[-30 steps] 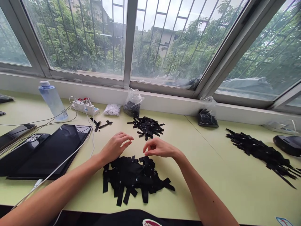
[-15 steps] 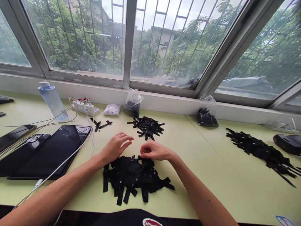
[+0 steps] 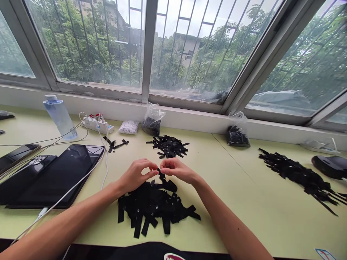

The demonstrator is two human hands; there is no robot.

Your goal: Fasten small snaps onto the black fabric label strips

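Black strips (image 3: 154, 206) lie in a heap on the table (image 3: 230, 191), close to the person, likely so they are easy to grab. Just past the heap, the left hand (image 3: 135, 176) and the right hand (image 3: 176, 169) meet. Both are almost closed. Thumb and first finger of each pinch a single strip (image 3: 160, 174) from its two sides, held a little above the heap. A tablet (image 3: 59, 173) lies off to the left. Farther on sits a small pile (image 3: 169, 146), kept apart from the heap. By the window ledge stands a plastic bag (image 3: 152, 121) with more black bits.
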